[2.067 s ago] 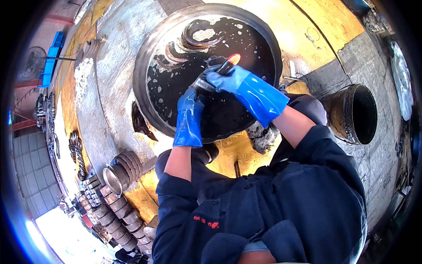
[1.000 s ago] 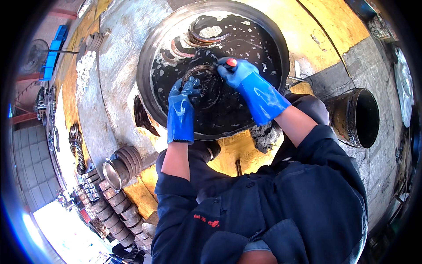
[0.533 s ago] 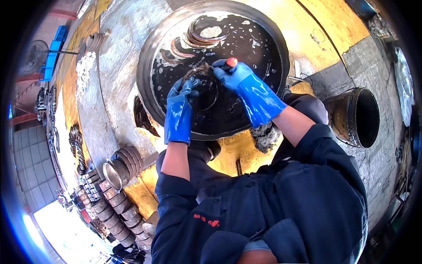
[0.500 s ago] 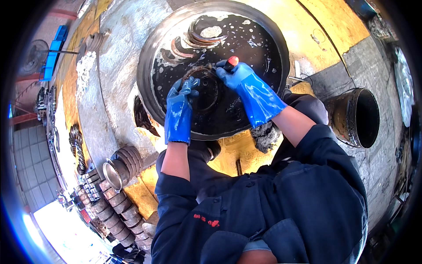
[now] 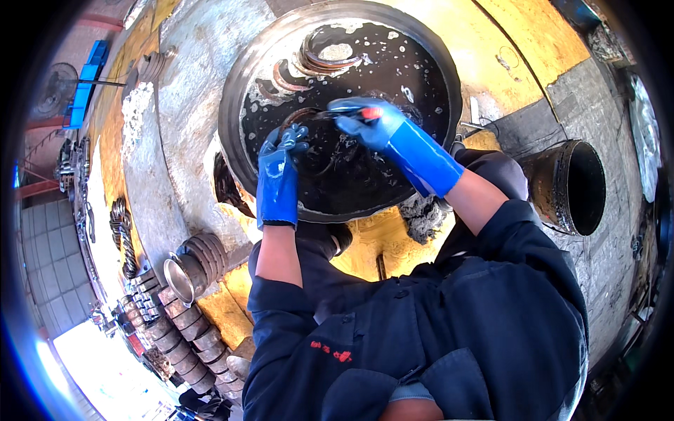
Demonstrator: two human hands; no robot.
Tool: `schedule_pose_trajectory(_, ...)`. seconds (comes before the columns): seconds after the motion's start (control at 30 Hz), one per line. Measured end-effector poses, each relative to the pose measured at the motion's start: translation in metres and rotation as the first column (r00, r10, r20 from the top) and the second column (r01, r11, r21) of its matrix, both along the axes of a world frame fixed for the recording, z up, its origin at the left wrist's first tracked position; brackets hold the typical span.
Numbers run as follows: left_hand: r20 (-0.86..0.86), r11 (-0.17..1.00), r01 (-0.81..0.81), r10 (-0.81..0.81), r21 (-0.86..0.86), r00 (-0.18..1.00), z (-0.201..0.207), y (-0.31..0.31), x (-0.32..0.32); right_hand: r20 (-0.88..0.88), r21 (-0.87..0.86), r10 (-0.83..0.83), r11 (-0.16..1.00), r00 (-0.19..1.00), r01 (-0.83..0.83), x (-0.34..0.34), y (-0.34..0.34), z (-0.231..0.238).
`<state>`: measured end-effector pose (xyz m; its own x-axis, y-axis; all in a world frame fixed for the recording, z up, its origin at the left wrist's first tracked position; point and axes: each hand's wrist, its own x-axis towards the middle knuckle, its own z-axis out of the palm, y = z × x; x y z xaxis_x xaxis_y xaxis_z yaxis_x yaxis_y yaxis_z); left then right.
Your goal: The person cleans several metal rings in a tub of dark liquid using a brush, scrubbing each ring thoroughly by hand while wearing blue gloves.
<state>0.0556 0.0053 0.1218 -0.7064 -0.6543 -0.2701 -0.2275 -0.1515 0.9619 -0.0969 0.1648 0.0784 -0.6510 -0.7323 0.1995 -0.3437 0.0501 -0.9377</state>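
Both my hands wear long blue rubber gloves and are over a wide round metal pan (image 5: 235,98) of dark, foam-flecked liquid. My left hand (image 5: 279,158) is closed on the left side of a dark metal ring (image 5: 300,114), whose lower part is hard to make out against the liquid. In my right hand (image 5: 372,125), blurred by motion, is a tool with a red handle (image 5: 371,112); its working end, at the ring's top edge, is too blurred to name. Several curved metal rings (image 5: 326,63) lie partly sunk at the pan's far left.
A dark open drum (image 5: 567,186) lies tilted on the right. Rows of rusty metal cylinders (image 5: 186,344), a ribbed cylinder (image 5: 200,263) and a heavy chain (image 5: 121,235) are at the left. A dark clump of rag (image 5: 423,219) sits by the pan's near edge.
My right hand has moved left and turned with the red-handled tool, across the ring's top. My left hand has shifted slightly left with the ring.
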Motion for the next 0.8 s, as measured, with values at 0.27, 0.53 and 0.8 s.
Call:
schedule_pose_trajectory(0.27,-0.088,0.98,0.036,-0.019,0.195,0.996,-0.013,-0.004,-0.004,-0.018,0.307,-0.092,0.947,0.996,0.093,-0.007,-0.01,0.001)
schedule_pose_trajectory(0.53,-0.133,0.998,0.003,0.005,0.055,0.991,-0.01,-0.008,-0.007,0.42,0.333,-0.071,0.939,0.905,-0.081,0.007,-0.004,-0.046)
schedule_pose_trajectory(0.8,-0.034,0.997,0.064,-0.066,-0.035,0.997,-0.016,0.001,-0.013,0.109,0.317,-0.014,0.948,0.994,-0.021,0.014,-0.003,-0.027)
